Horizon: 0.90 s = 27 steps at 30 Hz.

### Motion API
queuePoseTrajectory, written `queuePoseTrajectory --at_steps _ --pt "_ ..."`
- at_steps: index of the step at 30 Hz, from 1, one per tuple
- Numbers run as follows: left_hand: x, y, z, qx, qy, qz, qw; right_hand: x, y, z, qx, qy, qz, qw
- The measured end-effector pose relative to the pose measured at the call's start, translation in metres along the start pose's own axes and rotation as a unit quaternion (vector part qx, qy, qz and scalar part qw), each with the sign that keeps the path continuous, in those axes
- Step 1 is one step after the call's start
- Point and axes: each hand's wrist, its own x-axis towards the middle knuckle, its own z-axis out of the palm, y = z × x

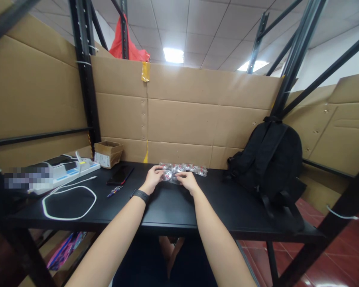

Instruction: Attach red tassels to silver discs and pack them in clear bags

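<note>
My left hand is closed, its thumb and fingers pinching the left side of a small clear plastic packet with a red mark. My right hand has its fingers bent onto the packet's right side, also closed. What the packet contains is too small to make out. Right behind my fingers, a row of similar shiny clear packets with red marks lies along the back of the black table. A dark watch is on my left wrist.
On the left lie a phone, a keyring, a white cable and a power strip. A small open carton sits behind them. A black backpack stands on the right. Cardboard walls close off the back.
</note>
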Motion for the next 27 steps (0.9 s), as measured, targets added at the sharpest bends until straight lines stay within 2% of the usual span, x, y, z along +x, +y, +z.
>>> queuePoseTrajectory --at_steps 5,10,13,16,17,19,21,22,25,27 --pt "-0.002 0.0 0.004 -0.046 -0.034 -0.009 0.998 -0.003 -0.006 0.002 0.052 -0.031 0.006 0.998" --pt "-0.005 0.002 0.008 -0.053 -0.029 0.005 0.998 -0.005 -0.01 0.006 0.07 -0.038 0.028 0.996" --pt "-0.005 0.002 0.009 -0.011 -0.025 0.026 0.999 -0.004 -0.01 0.009 0.084 -0.025 0.041 0.995" --pt "-0.002 0.005 0.001 0.121 0.022 0.027 0.992 -0.002 -0.006 0.006 0.07 0.006 0.056 0.996" --pt "-0.001 0.008 -0.004 0.188 0.058 0.028 0.98 -0.001 -0.004 0.003 0.052 0.025 0.06 0.997" --pt "0.001 0.016 -0.018 0.342 0.148 0.039 0.927 0.001 0.0 -0.003 0.005 0.074 0.069 0.995" --pt "0.003 0.024 -0.032 0.433 0.232 0.032 0.871 0.004 0.005 -0.01 -0.038 0.116 0.086 0.989" --pt "0.004 0.027 -0.039 0.46 0.252 0.027 0.851 0.005 0.007 -0.013 -0.05 0.13 0.094 0.986" --pt "0.003 0.033 -0.048 0.522 0.271 0.045 0.808 0.007 0.01 -0.018 -0.063 0.138 0.102 0.983" --pt "0.001 0.033 -0.044 0.543 0.22 0.091 0.805 0.007 0.01 -0.019 -0.084 0.129 0.099 0.983"
